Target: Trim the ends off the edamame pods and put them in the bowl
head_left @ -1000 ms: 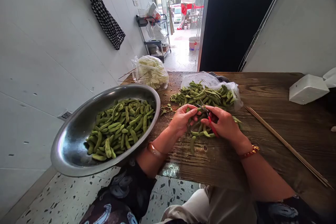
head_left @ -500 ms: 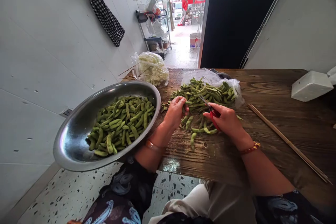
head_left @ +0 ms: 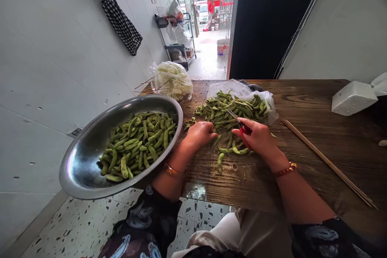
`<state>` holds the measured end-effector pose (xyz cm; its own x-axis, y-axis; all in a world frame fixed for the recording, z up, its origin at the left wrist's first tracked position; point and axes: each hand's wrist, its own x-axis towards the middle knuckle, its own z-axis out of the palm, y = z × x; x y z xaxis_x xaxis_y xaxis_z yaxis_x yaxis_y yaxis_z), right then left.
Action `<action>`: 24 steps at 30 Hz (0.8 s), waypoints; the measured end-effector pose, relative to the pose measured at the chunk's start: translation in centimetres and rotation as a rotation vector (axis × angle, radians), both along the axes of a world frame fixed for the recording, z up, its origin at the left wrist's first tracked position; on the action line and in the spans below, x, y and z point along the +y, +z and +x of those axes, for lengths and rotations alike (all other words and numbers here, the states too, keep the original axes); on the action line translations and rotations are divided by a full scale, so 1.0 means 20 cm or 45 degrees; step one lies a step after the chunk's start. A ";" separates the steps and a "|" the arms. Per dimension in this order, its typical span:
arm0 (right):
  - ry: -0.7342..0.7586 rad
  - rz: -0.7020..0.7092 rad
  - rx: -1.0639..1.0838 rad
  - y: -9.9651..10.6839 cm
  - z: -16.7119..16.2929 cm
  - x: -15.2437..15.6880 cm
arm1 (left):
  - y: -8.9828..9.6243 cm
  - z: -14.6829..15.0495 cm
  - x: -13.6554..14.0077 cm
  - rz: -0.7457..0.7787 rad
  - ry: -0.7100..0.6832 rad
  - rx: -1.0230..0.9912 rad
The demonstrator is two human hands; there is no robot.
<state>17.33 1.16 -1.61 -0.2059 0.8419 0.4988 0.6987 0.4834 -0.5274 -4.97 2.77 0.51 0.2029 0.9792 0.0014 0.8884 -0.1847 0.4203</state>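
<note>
Red-handled scissors are gripped in my right hand, their blades pointing up and left over a heap of green edamame pods. My left hand is closed, back upward, low over the table at the near left of the heap. Its fingertips are turned down, and what they hold, if anything, is hidden. Several loose pods lie below and between the two hands. Left of my left forearm, a large steel basin holds many more edamame pods; it tilts at the table's left edge.
Behind the heap lies a clear plastic bag. A bagged pale vegetable sits at the back left. Thin wooden sticks lie right of my right hand, and a white box stands at the far right of the wooden table.
My left hand has moved down toward the table, its fingers turning under; the pod seen at its fingertips no longer shows. My right hand keeps the scissors in about the same place.
</note>
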 end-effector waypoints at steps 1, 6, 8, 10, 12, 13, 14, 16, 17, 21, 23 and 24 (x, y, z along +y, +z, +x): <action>-0.001 -0.001 0.000 0.00 0.00 0.00 | -0.01 0.00 0.00 -0.004 -0.016 0.026; 0.004 0.004 -0.003 -0.02 0.00 0.01 | -0.03 0.02 0.01 -0.022 -0.041 -0.012; 0.003 0.015 -0.005 -0.02 0.00 0.01 | -0.03 0.03 0.01 -0.004 -0.042 -0.054; 0.002 0.021 -0.003 -0.02 0.00 0.01 | -0.03 0.04 0.01 0.018 -0.028 -0.165; -0.008 0.023 0.005 -0.02 0.00 0.01 | -0.02 0.04 0.01 0.028 -0.035 -0.416; -0.013 0.024 0.011 -0.02 0.00 0.01 | -0.01 0.04 0.01 0.013 -0.045 -0.590; -0.017 0.024 0.018 -0.01 0.00 0.01 | -0.01 0.04 0.01 -0.030 -0.051 -0.780; -0.018 0.025 0.029 -0.01 0.00 0.01 | 0.01 0.03 0.00 -0.203 -0.045 -1.158; -0.014 0.023 0.032 -0.01 0.00 0.01 | 0.02 0.03 0.00 -0.316 -0.042 -1.319; -0.011 0.026 0.027 -0.01 0.00 0.00 | 0.03 0.05 -0.02 -0.608 -0.072 -1.684; -0.010 0.021 0.021 -0.01 0.00 0.00 | 0.04 0.06 -0.03 -0.647 -0.046 -1.737; -0.007 0.018 0.020 -0.02 0.00 0.00 | 0.04 0.07 -0.03 -0.649 -0.024 -1.749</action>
